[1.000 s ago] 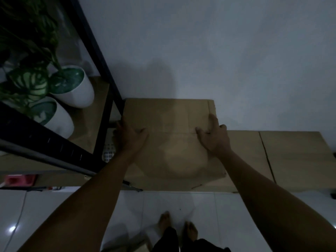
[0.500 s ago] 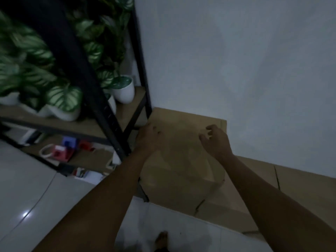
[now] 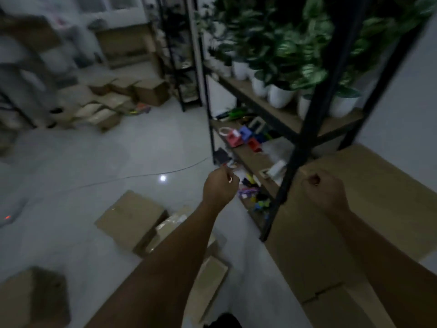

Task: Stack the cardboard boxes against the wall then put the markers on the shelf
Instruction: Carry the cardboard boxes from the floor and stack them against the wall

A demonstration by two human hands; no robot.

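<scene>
Floor (image 3: 146, 147): pale glossy tile, boxes (image 3: 130, 217) scattered | shelf (image 3: 283, 119): potted plants | hands (image 3: 220, 188): curled, empty

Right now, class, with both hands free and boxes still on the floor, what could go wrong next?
A thin cable crosses the floor ahead: it may trip the person. Loose cardboard boxes lie near the feet, easy to stumble over. The room is dim, so small items under the shelf could be missed.

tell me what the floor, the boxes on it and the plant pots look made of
Floor: likely glazed tile, pale and glossy, mirroring a light spot.
Boxes on the floor: brown corrugated cardboard, matte, with folded flaps.
Plant pots: smooth white, ceramic or plastic; too blurred to tell which.
</scene>
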